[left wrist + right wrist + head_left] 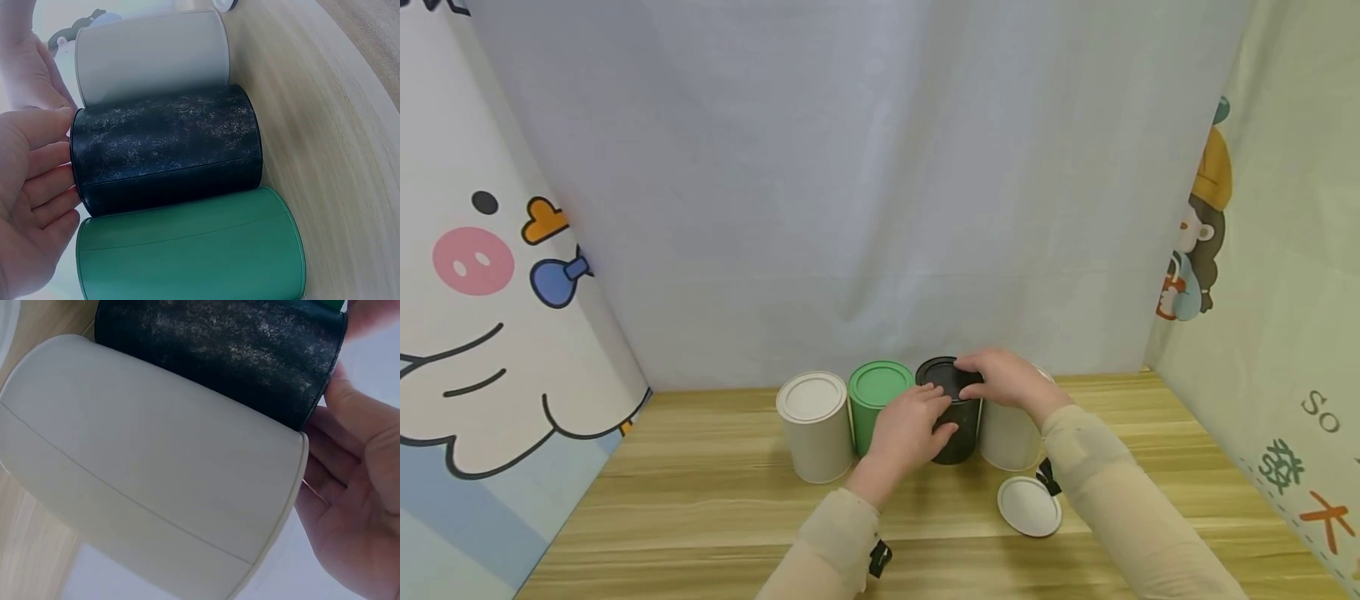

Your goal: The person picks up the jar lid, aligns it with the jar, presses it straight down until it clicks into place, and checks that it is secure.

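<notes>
Wooden table (pixel 700 500): both hands grip the black can (pixel 958 433), left hand (pixel 906 429) around its side, right hand (pixel 1007 382) on its lid, likely twisting next.

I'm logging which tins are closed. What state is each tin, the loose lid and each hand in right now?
Left white tin: upright, lid on.
Green tin: upright, lid on.
Black tin: upright, lid on, both hands on it.
Right white tin: upright, top hidden by the right hand.
Loose white lid: flat on the table.
Left hand: holds the black tin's side.
Right hand: grips the black tin's lid.
</notes>
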`<state>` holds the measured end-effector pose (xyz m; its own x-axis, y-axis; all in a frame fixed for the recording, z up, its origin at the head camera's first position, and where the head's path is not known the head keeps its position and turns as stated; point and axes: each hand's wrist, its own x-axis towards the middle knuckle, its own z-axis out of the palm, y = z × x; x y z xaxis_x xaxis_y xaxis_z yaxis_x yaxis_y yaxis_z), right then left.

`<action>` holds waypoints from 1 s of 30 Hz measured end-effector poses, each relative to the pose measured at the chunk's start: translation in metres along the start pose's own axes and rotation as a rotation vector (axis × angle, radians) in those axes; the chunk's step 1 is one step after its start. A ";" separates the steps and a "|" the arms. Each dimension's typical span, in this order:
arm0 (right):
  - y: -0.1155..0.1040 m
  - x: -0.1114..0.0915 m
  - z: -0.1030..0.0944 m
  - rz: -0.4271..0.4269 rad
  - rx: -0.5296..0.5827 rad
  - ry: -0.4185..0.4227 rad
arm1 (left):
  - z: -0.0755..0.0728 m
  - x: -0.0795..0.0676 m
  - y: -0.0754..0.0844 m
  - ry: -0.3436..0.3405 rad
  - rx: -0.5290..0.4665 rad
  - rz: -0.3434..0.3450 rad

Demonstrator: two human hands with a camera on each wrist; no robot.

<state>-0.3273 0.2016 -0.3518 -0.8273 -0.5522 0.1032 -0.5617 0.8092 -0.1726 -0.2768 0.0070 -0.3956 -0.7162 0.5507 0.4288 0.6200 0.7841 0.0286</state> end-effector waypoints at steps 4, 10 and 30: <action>-0.001 0.000 -0.001 0.012 -0.014 -0.011 | 0.001 -0.001 -0.001 0.003 -0.009 -0.001; -0.002 0.001 -0.003 0.012 -0.029 -0.020 | 0.003 -0.002 -0.003 0.006 -0.018 0.006; -0.002 0.011 -0.004 -0.058 0.120 -0.135 | 0.005 -0.004 -0.004 -0.003 -0.030 0.014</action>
<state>-0.3353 0.1947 -0.3462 -0.7799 -0.6258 -0.0149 -0.5963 0.7499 -0.2865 -0.2780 0.0029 -0.4019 -0.7082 0.5623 0.4269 0.6392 0.7675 0.0493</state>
